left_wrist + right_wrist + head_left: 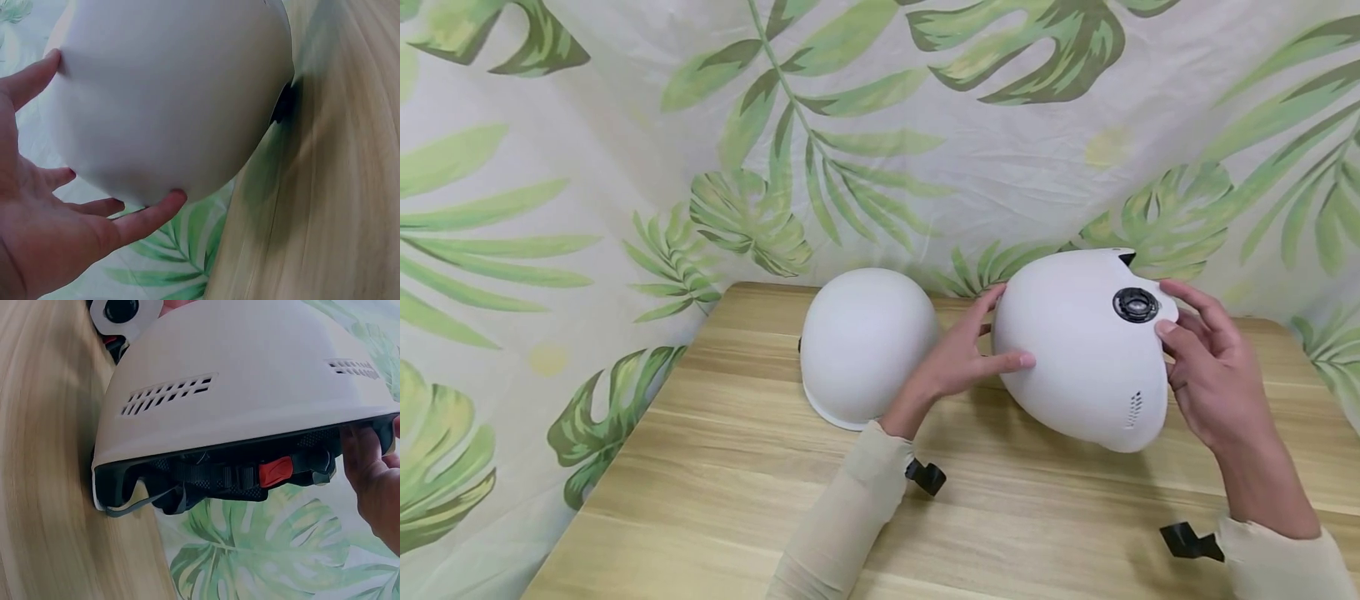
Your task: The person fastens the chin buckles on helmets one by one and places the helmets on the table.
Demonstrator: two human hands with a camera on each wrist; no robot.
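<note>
A white helmet (1075, 350) with a black round knob (1136, 306) on its side is tilted above the table, between both hands. My left hand (962, 354) touches its rounded crown with spread fingertips and thumb. At its rim, my right hand (1217, 379) grips the shell; in the right wrist view, fingers (362, 453) reach under the edge. That view also shows slotted vents (169, 394), dark inner padding, and a strap with a red buckle piece (275, 472). Beside my left wrist, a second white helmet (865, 342) rests on the table, dome up.
The wood-grain table (715, 500) backs onto a leaf-patterned cloth (850, 100). Black mounts stick out at my left cuff (928, 477) and right cuff (1187, 542). A white part with a dark disc (120, 309) shows at the right wrist view's upper left.
</note>
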